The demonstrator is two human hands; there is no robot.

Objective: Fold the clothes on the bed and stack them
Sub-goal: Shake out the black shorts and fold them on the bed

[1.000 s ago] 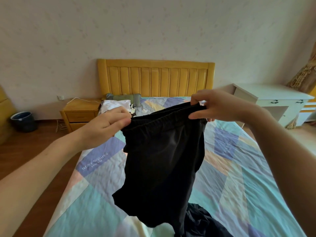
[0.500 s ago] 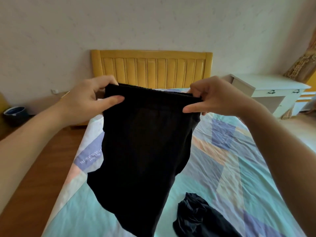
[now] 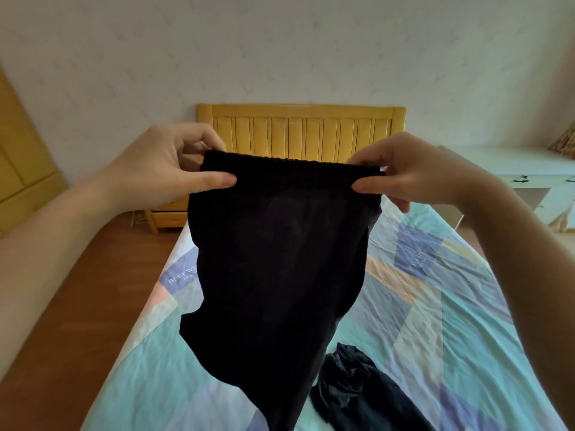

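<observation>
A pair of black shorts [image 3: 277, 259] hangs in the air over the bed [image 3: 435, 321], held up by its elastic waistband. My left hand [image 3: 168, 169] pinches the waistband's left end between thumb and fingers. My right hand [image 3: 410, 172] pinches the right end the same way. The legs dangle down and cover the middle of the bed. A second dark garment [image 3: 351, 384] lies crumpled on the patchwork sheet at the near right, below the shorts.
A yellow wooden headboard [image 3: 301, 129] stands against the far wall. A wooden nightstand [image 3: 165, 213] sits left of the bed, a white desk [image 3: 522, 172] to the right, a yellow wardrobe [image 3: 21, 150] at far left. Wood floor [image 3: 93, 290] runs along the bed's left side.
Both hands have spread apart and stretched the waistband level and flat. The shorts now hang straight and hide the pillows at the head of the bed.
</observation>
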